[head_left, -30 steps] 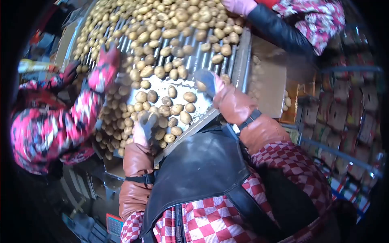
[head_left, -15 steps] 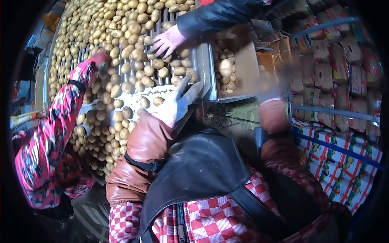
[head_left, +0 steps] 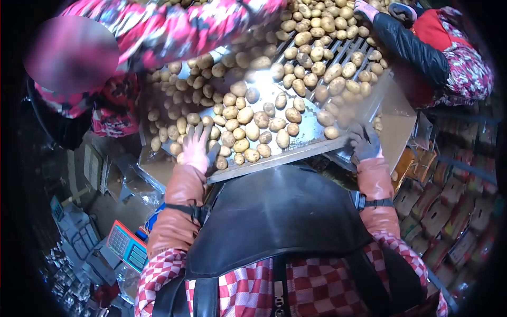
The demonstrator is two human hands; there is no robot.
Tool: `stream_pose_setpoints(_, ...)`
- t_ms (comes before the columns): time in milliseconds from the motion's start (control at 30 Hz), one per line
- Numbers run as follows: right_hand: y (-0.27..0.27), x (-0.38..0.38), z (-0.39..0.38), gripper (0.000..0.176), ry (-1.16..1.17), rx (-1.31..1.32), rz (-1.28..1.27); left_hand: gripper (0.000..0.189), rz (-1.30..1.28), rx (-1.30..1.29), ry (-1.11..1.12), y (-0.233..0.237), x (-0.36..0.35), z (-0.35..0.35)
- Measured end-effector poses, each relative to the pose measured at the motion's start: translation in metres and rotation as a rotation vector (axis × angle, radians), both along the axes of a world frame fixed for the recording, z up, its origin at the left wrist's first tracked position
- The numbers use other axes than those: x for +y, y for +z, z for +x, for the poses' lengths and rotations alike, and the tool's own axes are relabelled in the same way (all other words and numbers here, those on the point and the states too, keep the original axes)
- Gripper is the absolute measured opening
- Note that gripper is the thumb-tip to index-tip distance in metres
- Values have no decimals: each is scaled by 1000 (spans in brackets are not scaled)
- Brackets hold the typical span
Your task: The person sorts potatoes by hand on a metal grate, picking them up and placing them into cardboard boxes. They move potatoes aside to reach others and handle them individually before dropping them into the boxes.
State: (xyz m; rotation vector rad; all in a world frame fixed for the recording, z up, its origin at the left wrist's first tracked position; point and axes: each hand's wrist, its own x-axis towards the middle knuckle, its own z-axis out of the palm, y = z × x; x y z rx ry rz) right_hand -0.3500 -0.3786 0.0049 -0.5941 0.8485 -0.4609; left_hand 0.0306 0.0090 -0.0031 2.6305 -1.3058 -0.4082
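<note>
Many potatoes lie across a metal sorting table in front of me. My left hand, in a pale pink and grey glove, rests with spread fingers among the potatoes at the table's near left. Over by the near right corner is my right hand, in a grey-fingered glove. Its fingers are apart, close to the table's edge and a few potatoes, and I see nothing held in it.
Opposite on the left, a person in a pink patterned sleeve reaches over the potatoes. Another person's gloved hand is at the far right. A cardboard box stands right of the table. A red-framed scale sits at lower left.
My view has swung left. My left hand has gone from the table's right-hand corner to the potatoes on the left; my right hand has come up to the table's right corner.
</note>
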Motion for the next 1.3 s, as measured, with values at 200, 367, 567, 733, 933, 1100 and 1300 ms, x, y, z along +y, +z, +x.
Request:
stream_pose_setpoints(200,-39,-9,60,28,198,574,-700,69,-39,-36,111,-7,30,-29)
stream_pose_setpoints(367,3,39,137,43,987,1285,-1406,72,-44,-41,130,-17,23,-31)
stream_pose_setpoints(567,-24,-3,61,51,311,774,-1085,71,-91,-35,99,-17,16,-28)
stream_pose_setpoints(733,59,-8,49,58,305,1418,-1381,74,-77,-26,124,-21,14,-31)
stream_pose_setpoints(933,66,-51,195,71,925,1450,-1092,75,-51,-32,123,-19,13,-33)
stream_pose_setpoints(1100,26,-57,239,52,1047,1588,-1148,77,-24,-31,124,-24,15,-31)
stream_pose_setpoints(1300,10,-18,203,45,668,1224,-1056,76,-26,-68,153,-36,16,-32)
